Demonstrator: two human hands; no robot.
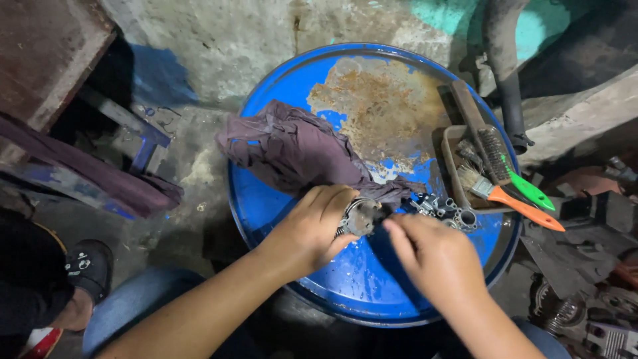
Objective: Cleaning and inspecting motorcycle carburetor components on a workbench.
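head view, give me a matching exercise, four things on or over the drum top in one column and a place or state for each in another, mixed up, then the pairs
Things:
1. round grey metal part
2. crumpled purple-brown cloth rag
3. orange-handled paint brush
4. rusty patch on the blue steel drum top

Places or states:
A. lies in the shallow brown tray at the drum's right edge
B. bare, at the far middle of the lid
C. held in the left hand
D. spread on the lid's left half, beyond the hands

Pairs: 1-C, 2-D, 3-A, 4-B

The right hand reaches toward the part.

Round grey metal part (361,217), gripped upright over blue drum.
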